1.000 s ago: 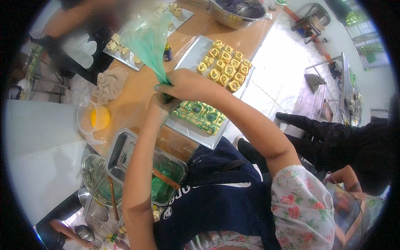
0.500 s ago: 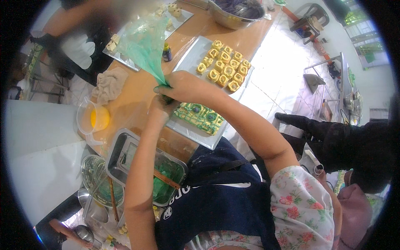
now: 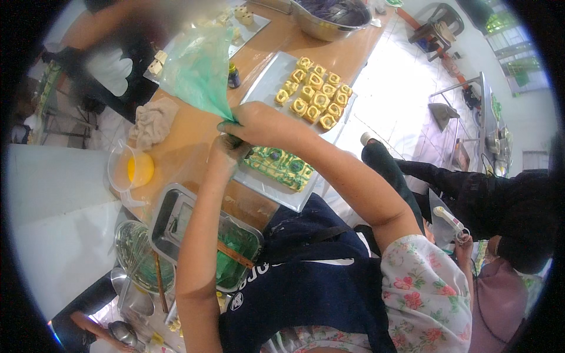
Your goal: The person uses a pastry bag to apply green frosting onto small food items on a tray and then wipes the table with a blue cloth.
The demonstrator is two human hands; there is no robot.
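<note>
Head camera: the gathered neck of a translucent green piping bag (image 3: 199,82) is grasped in the right hand (image 3: 254,123), with the bag's loose upper part fanned out above the table (image 3: 188,126). The left hand (image 3: 228,150) is positioned just below; its grip is largely hidden and cannot be determined. Both hands are located beside green-striped pastry (image 3: 279,169), which is placed on a grey tray (image 3: 263,79) together with uncoated yellow rolls (image 3: 318,97).

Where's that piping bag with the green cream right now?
In the head view, the piping bag is left of centre near the top, its narrow part gripped by the right hand, just left of the small dark bottle.
</note>
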